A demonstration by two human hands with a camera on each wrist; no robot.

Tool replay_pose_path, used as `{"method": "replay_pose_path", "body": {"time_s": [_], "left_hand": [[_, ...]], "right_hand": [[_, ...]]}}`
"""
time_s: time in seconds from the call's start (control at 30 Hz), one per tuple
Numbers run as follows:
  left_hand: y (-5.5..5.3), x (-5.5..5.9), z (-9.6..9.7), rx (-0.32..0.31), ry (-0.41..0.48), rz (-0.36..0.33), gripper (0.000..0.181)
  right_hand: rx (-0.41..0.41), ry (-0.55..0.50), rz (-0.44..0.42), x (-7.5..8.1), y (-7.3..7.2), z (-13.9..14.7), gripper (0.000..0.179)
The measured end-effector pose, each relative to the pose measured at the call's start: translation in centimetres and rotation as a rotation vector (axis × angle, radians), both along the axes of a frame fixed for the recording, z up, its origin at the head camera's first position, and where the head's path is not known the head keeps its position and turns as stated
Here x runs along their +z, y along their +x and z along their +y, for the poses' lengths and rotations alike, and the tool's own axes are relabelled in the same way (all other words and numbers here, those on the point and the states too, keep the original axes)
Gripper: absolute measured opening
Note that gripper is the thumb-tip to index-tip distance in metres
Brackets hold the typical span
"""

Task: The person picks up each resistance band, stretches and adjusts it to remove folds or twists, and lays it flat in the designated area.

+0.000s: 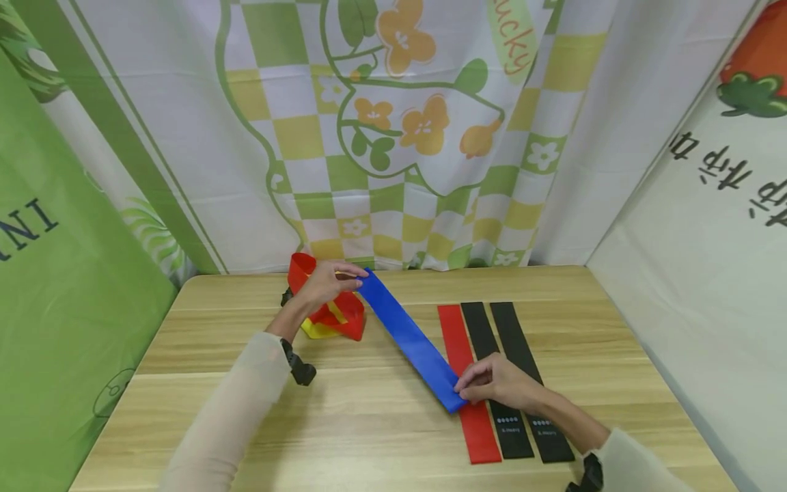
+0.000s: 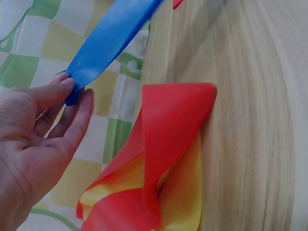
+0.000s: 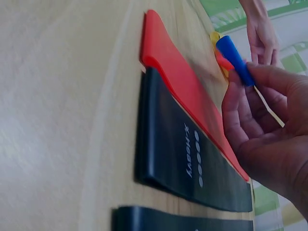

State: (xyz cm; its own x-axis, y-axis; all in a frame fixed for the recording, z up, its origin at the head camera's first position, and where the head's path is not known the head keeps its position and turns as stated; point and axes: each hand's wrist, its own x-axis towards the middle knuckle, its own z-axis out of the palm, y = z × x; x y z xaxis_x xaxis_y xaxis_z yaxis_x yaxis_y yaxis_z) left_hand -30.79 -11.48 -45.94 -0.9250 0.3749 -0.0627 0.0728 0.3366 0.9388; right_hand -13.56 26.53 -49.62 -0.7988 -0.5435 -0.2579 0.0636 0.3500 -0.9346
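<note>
Cloth closes in three sides: a green cloth [image 1: 74, 294] at nine o'clock of the table [image 1: 369, 444], a checked curtain [image 1: 381, 205] along its far edge at twelve, a white panel [image 1: 695, 294] at three. At ten o'clock, close to the far edge, a loose red-and-yellow bundle [image 1: 347, 318] crowds the space by my left arm. Wood shows at six o'clock between my forearms, giving room to move. On the right lie a red band [image 1: 484, 437], a black band [image 1: 513, 430] and another black band [image 1: 505, 328], side by side with narrow gaps, and I have less room there.

My left hand [image 1: 328, 281], toward eleven o'clock near the far edge, pinches the far end of the blue band [image 1: 406, 335] between thumb and fingertips, the other fingers loosely extended. My right hand [image 1: 501, 383], toward four, pinches the near end between thumb and fingers, the rest curved beneath.

Held up above the table, the blue band stretches flat between my hands, its long axis running from eleven o'clock to five. Its near end crosses in front of the red band as I look down. The three bands on the right lie more nearly twelve-to-six, tipped slightly toward eleven.
</note>
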Motion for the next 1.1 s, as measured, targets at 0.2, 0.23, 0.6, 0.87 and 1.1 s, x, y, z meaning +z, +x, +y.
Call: {"method": "replay_pose_path", "body": {"time_s": [0.2,0.23,0.6,0.87,1.1], "left_hand": [[-0.3,-1.0,1.3,0.019,-0.006,0.037,0.022],[-0.4,-1.0,1.5,0.024,-0.009,0.044,0.021],[-0.4,-1.6,4.2,0.053,-0.020,0.073,0.020],[-0.3,-2.3,6.5,0.006,0.076,0.059,0.027],[-0.3,-3.3,8.1,-0.039,-0.013,0.151,0.028]], "right_hand": [[0.010,0.023,-0.014,-0.2,0.6,-1.0,0.017],[0.015,0.013,-0.022,-0.3,0.7,-1.1,0.018],[0.015,-0.033,-0.134,-0.4,1.9,-2.4,0.022],[-0.024,-0.003,-0.166,-0.4,2.7,-3.5,0.025],[-0.046,0.044,-0.180,-0.3,3.3,-3.9,0.032]]}}
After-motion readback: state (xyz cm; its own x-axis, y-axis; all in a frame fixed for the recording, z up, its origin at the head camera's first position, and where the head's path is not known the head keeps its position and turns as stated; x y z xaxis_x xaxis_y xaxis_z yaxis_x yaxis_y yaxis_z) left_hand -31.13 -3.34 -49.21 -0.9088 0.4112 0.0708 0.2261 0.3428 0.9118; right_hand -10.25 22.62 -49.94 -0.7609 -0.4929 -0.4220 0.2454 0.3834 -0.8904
